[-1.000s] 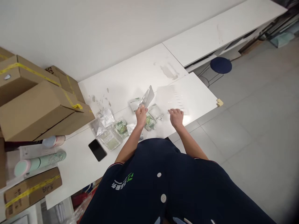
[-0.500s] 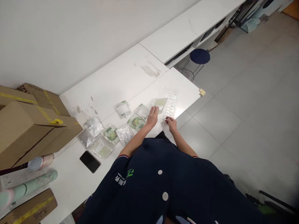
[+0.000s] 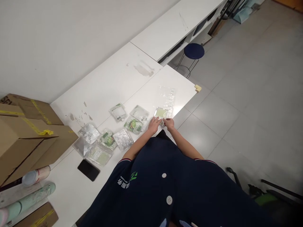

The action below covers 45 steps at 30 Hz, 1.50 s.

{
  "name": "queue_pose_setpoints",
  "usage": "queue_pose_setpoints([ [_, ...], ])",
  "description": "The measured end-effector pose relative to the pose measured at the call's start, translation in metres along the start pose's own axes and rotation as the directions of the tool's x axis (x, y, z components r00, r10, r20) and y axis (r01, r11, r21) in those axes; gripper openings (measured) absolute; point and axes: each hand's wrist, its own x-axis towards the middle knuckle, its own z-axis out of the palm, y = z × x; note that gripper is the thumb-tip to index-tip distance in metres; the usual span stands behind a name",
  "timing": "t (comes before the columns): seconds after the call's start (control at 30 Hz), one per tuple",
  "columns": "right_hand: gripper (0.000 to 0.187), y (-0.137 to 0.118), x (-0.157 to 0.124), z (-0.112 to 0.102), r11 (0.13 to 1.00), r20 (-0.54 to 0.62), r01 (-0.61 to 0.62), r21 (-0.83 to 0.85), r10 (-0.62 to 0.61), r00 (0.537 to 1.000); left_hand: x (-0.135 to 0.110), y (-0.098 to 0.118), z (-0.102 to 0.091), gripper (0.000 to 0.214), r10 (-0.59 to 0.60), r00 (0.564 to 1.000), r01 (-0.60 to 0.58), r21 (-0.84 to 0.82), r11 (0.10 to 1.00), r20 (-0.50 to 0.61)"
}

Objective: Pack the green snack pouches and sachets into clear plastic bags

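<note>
A small pale-green packet (image 3: 160,112) lies on a clear plastic sheet (image 3: 167,97) near the front edge of the white table (image 3: 113,85). My left hand (image 3: 154,123) rests at the packet's near left corner with fingers stretched toward it. My right hand (image 3: 169,123) pinches the packet's near right edge. Several more sealed packets (image 3: 123,121) lie spread across the table to the left of my hands.
A black phone (image 3: 88,170) lies near the table's front edge. Cardboard boxes (image 3: 26,126) are stacked at the far left, with tubes (image 3: 26,197) below them. A blue stool (image 3: 194,51) stands beyond the table. A yellow corner guard (image 3: 198,88) marks the table's right corner.
My left hand carried a packet from the air down onto the clear sheet. My right hand moved in from the sheet to the packet's edge. The view swung left.
</note>
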Motion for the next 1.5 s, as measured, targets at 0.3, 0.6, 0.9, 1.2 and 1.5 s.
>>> queue_pose_setpoints([
  [0.3, 0.015, -0.044, 0.007, -0.045, 0.981, 0.142, 0.191, -0.039, -0.183, 0.973, -0.012, -0.008, -0.005, 0.061, -0.159, 0.986, 0.151, -0.122, 0.981, -0.056],
  [0.6, 0.017, -0.078, 0.044, -0.033, 0.482, 0.552, 0.575, -0.661, -0.207, 0.808, -0.029, -0.016, -0.005, 0.030, -0.043, 0.991, 0.045, 0.016, 0.999, -0.130],
  [0.9, 0.038, -0.023, 0.003, -0.024, 0.175, 0.501, 0.670, -0.722, -0.536, 0.680, -0.018, -0.021, -0.010, 0.034, 0.092, 0.996, -0.094, 0.237, 0.967, 0.020],
  [1.2, 0.078, 0.041, -0.017, -0.025, -0.025, 0.648, 0.734, -0.679, -0.490, 0.583, -0.019, -0.017, -0.014, 0.036, 0.156, 0.987, -0.163, 0.229, 0.960, 0.048],
  [1.5, 0.069, 0.039, 0.003, -0.041, 0.014, 0.676, 0.781, -0.624, -0.491, 0.549, -0.007, -0.023, -0.023, 0.027, 0.131, 0.985, -0.157, 0.251, 0.955, 0.114],
])
